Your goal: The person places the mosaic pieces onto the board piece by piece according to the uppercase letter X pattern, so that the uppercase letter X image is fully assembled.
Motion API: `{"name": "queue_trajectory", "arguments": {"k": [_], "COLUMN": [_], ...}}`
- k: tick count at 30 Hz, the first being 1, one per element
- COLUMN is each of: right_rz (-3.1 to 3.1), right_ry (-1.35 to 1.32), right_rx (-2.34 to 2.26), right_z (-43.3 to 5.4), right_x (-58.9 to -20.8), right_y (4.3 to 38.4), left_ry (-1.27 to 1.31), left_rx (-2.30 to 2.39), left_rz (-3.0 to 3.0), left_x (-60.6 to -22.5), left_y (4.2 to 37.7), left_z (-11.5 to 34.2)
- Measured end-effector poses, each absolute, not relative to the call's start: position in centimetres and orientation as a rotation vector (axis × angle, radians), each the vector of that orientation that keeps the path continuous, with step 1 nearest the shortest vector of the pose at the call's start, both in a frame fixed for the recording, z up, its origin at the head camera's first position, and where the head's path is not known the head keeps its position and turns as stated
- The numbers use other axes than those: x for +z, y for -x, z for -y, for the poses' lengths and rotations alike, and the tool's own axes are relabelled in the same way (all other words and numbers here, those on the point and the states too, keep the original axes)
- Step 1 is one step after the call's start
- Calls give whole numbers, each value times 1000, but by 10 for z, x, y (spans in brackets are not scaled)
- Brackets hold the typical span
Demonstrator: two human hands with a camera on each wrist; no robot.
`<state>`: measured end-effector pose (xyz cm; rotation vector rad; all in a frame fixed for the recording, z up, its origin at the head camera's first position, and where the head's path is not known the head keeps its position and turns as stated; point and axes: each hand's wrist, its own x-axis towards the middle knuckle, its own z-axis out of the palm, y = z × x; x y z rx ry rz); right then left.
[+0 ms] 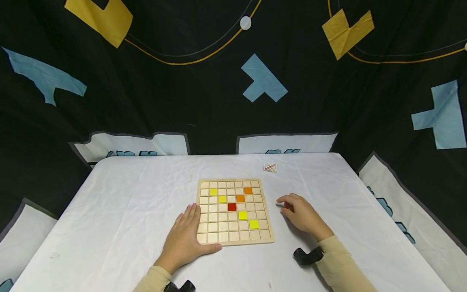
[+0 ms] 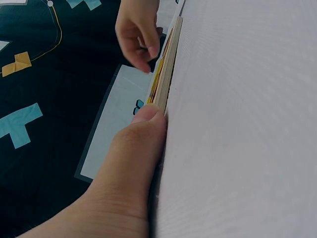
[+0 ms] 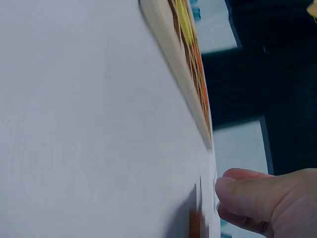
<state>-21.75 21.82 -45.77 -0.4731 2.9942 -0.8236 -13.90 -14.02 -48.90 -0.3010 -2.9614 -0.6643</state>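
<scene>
A square wooden grid board (image 1: 223, 237) lies on the white table with red, orange and yellow squares in some cells. My left hand (image 1: 184, 239) rests along its left side, fingers extended. The left thumb reaches the near edge; in the left wrist view this thumb (image 2: 131, 156) touches the board's rim (image 2: 171, 64). Right of the board, my right hand (image 1: 300, 215) hovers above the table with fingers loosely bent. The right wrist view shows its thumb and fingertips (image 3: 228, 188) near each other. A small orange-brown patch (image 3: 195, 225) appears below them, blurred.
A small card with a coloured grid pattern (image 1: 270, 167) lies on the table behind the board. White cloth covers the table (image 1: 120, 202). A dark curtain (image 1: 204, 101) with blue and yellow shapes hangs behind and at the sides. A black wrist device (image 1: 308, 256) sits at my right cuff.
</scene>
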Motion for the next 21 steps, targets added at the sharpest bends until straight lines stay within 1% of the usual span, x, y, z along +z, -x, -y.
{"name": "queue_trajectory", "arguments": {"k": [5,10,17,21], "right_rz": [-3025,-3009,-2999,-2973], "right_ry": [458,420,437,378], "right_rx": [-810,-814,-866,-940], "right_z": [-247,-266,-270,-265], "right_x": [-461,-464,-467,-465], "right_y": [216,213,214,217], "left_ry": [303,309,302,303], "left_rx": [-666,-656,-669,-665], "left_rz": [2960,2949,2951,2955], "left_x": [-489,-487,-488,-489], "left_y": [139,140,140,139], "left_z": [140,140,140,140]}}
